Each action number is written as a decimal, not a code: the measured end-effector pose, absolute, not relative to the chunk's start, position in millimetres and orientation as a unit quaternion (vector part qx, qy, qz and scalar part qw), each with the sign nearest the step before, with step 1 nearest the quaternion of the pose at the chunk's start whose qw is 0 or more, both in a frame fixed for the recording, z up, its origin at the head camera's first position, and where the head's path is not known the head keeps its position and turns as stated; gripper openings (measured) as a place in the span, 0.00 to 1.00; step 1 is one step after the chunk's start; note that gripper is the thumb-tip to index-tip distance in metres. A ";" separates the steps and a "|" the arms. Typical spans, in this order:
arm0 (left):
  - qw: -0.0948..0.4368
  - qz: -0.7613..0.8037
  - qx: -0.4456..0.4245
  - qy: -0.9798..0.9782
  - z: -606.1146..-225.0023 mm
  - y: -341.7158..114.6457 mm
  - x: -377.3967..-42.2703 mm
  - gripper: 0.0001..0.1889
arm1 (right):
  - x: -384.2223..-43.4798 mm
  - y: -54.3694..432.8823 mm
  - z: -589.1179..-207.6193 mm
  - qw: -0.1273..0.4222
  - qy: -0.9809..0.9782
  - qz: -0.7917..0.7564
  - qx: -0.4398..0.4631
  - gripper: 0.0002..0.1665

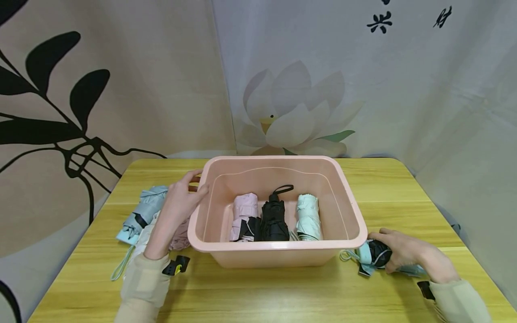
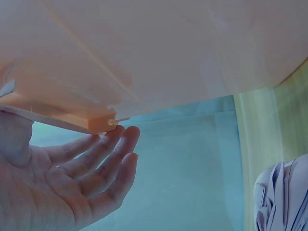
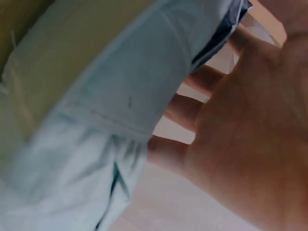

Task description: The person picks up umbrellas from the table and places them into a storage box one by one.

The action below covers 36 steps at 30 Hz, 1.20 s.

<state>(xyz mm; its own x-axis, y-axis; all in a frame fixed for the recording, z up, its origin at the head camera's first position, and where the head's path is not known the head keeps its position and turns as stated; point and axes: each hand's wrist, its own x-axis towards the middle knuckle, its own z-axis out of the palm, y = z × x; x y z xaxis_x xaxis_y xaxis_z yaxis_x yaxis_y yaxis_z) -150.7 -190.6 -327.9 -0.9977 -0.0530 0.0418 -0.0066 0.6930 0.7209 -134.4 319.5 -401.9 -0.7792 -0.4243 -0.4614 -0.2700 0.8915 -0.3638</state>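
Observation:
A pink plastic bin stands mid-table with three folded umbrellas inside: a lilac one, a black one and a pale mint one. My left hand holds the bin's left rim. In the left wrist view, the thumb of that hand lies over the rim and its fingers reach beneath. Right of the bin, my right hand grips a light-blue folded umbrella with a dark end, lying on the table. In the right wrist view, fingers reach behind its blue fabric.
Left of the bin lie a grey-blue folded umbrella, a whitish one partly under the left forearm, and a dusty-pink one. A printed curtain hangs behind the wooden table.

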 end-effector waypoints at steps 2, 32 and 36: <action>0.030 -0.391 0.016 -0.920 -328.0 -190.7 -150.7 0.29 | -134.3 319.4 -402.3 0.277 0.933 -0.140 -0.181 0.49; 0.030 -0.396 0.017 -0.918 -329.8 -191.6 -150.9 0.29 | -130.7 326.5 -404.4 0.216 0.929 -0.148 -0.261 0.43; 0.030 -0.397 0.017 -0.917 -330.2 -191.6 -150.6 0.29 | -130.1 325.7 -403.8 0.211 0.932 -0.145 -0.258 0.42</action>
<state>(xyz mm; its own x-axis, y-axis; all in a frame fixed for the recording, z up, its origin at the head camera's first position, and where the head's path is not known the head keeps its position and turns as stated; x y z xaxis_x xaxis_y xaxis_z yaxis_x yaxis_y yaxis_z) -150.6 -191.6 -330.2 -0.9976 -0.0554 0.0415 -0.0076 0.6841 0.7293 -130.1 325.7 -403.8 -0.7775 -0.5422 -0.3185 -0.4197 0.8246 -0.3793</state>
